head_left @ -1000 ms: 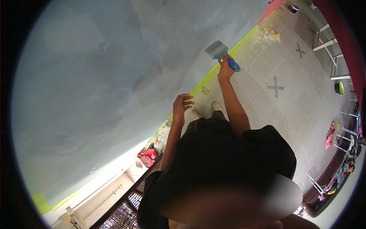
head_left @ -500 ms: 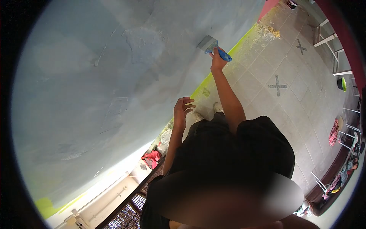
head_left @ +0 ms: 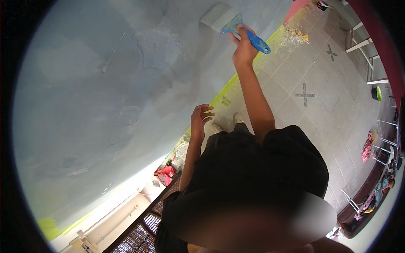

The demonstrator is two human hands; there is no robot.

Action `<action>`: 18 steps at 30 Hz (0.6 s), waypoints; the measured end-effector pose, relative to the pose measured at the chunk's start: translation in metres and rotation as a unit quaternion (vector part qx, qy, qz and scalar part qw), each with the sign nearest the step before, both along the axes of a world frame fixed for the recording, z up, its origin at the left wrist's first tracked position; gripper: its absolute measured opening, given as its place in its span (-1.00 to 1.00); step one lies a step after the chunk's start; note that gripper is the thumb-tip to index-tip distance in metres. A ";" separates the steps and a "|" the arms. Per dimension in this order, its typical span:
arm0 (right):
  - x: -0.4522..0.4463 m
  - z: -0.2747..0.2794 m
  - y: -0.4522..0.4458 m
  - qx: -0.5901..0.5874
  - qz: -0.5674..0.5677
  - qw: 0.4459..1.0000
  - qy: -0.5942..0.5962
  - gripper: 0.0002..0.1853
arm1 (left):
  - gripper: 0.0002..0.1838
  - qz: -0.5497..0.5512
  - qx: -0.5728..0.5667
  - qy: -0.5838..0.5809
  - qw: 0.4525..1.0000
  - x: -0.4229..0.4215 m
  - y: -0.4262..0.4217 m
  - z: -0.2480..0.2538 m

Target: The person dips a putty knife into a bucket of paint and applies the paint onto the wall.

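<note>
My right hand (head_left: 245, 51) is wrapped round the blue, paint-flecked handle of a wide flat paintbrush (head_left: 255, 42). The brush's pale head points up and left against the grey-blue wall (head_left: 105, 97); whether its tip presses on the surface is hard to tell. Lower down, my left hand (head_left: 200, 119) hangs beside the wall's bottom edge, holding nothing, its fingers apart and slightly bent. Rough ridges, scuffs and darker patches mark the wall's surface.
Yellow-green paint runs along the wall's foot. The tiled floor (head_left: 287, 80) bears dark tape crosses (head_left: 304, 95) and yellowish debris (head_left: 298, 35). A bucket (head_left: 376, 94) and white-legged furniture (head_left: 363, 44) stand right. A red bag (head_left: 165, 173) and dark lattice panel (head_left: 141, 236) are lower left.
My right hand has moved the paintbrush up across the wall, its head farther to the upper left. My left hand has hardly moved.
</note>
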State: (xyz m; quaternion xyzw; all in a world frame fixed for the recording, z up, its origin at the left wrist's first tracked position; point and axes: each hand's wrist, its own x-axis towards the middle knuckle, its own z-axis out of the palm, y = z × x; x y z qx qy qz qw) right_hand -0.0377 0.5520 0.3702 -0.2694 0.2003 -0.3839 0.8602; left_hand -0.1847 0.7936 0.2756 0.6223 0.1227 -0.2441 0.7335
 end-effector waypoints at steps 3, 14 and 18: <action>-0.009 -0.016 -0.015 -0.006 -0.024 0.998 0.051 -0.70 | -0.59 -0.005 0.000 0.004 1.000 0.001 -0.004 0.000; 0.036 -0.212 -0.056 -0.040 -0.038 0.979 0.196 -0.76 | -0.58 -0.006 0.024 0.012 1.000 0.000 -0.017 0.000; 0.058 -0.187 -0.056 -0.008 -0.032 0.986 0.165 -0.76 | -0.57 0.002 0.029 0.014 0.999 -0.001 -0.017 -0.002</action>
